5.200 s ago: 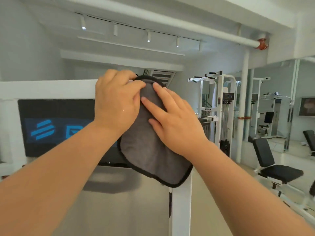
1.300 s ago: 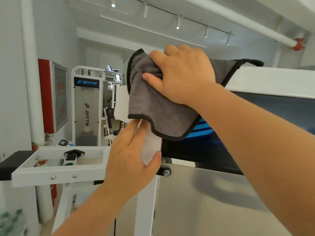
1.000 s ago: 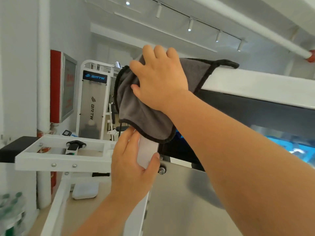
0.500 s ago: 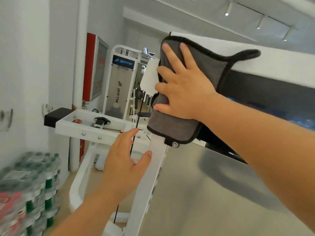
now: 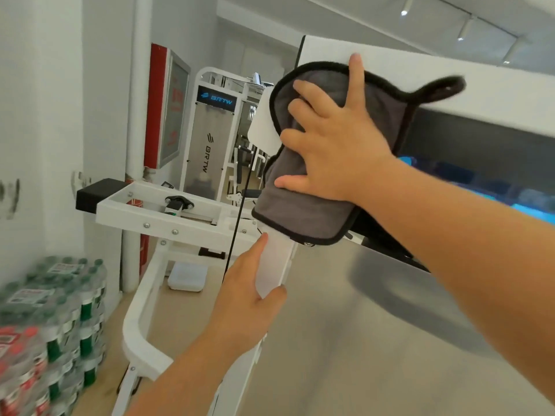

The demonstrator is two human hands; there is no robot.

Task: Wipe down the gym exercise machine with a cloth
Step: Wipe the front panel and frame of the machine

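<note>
**Grey cloth (image 5: pixel 303 211) flattened on white upright post (image 5: pixel 274 265)**

Shows the right hand (image 5: pixel 333 151), just above frame centre, laid flat on the cloth with fingers straight and spread apart. Grips nothing; presses the fabric against the junction of post and top beam (image 5: pixel 390 73).

Places the cloth directly beneath that palm, draped over the post's upper end, black-edged hem hanging loose below and one corner trailing toward the upper right along the beam.

Sets the post's long axis running from that junction down toward the lower centre of the frame, putting bare white post below the cloth, on the wrist side of the hand.

Finds the left hand (image 5: pixel 243 298) on that bare stretch, fingers straight along the post's left face and thumb on the near face. Braces rather than clamps. Sits nearer the unwiped length, yet carries no cloth.

Suggests, as a judgement, a downward stroke along the post next, with the left hand needing to clear the path.

Brings the right forearm in from the right edge, crossing the dark display panel (image 5: pixel 465 151) and the steel shroud (image 5: pixel 345 340).

Leaves packs of bottled water (image 5: pixel 51 310) at lower left.
</note>
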